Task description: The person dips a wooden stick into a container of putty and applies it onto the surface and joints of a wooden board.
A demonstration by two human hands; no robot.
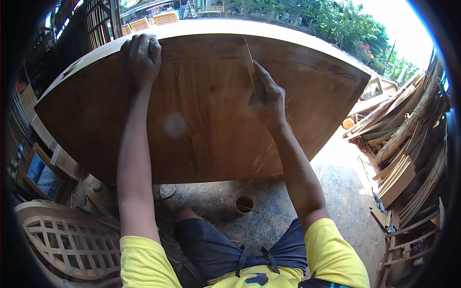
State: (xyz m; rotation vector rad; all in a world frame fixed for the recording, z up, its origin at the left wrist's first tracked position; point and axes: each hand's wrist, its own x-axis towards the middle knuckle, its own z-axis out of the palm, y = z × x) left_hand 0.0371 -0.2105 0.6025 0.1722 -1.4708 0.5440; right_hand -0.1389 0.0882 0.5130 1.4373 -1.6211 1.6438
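Note:
A large wooden panel [211, 115] with brown grain stands tilted before me, its pale top edge facing away. My left hand [141, 58] is closed over that top edge on the left, the knuckles showing above it. In my right hand [266, 93] is a thin, flat, light-coloured strip [248, 58], seen nearly edge-on. The strip's far tip is close to the panel's upper edge; whether it touches the surface I cannot tell. Its lower end is hidden by my fingers.
On the floor below the panel stands a small round pot [244, 205] with a stick in it. A latticed wooden chair back [72, 240] is at lower left. Wooden boards [396, 180] and offcuts pile up on the right. Slatted chairs [165, 18] stand beyond the panel.

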